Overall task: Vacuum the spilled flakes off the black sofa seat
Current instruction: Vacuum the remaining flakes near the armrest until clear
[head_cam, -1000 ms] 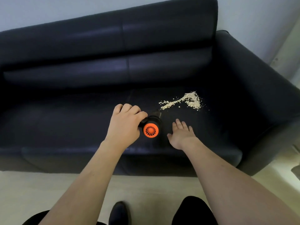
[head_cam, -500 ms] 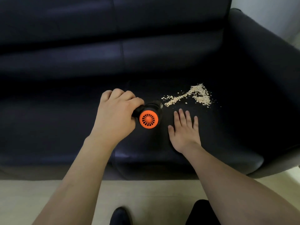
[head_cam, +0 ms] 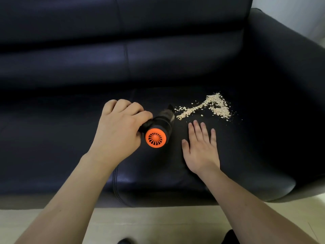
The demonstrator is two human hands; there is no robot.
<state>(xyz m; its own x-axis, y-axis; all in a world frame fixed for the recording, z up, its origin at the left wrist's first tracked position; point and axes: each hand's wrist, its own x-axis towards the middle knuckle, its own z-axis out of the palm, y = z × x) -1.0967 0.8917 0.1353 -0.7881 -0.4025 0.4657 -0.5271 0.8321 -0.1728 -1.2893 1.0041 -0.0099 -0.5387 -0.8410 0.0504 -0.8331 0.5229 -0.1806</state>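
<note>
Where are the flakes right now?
The flakes lie on the sofa seat, right of center, just beyond the right hand and at the vacuum nozzle.

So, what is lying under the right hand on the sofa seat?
Only black sofa seat shows around the flat right hand. The flakes lie beyond its fingertips, apart from them. Whatever is directly under the palm is covered.

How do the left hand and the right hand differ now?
The left hand has curled fingers and grips the vacuum; the right hand has straight fingers and holds nothing. The left is raised on the tool; the right lies flat on the seat. Both are near the flakes.
</note>
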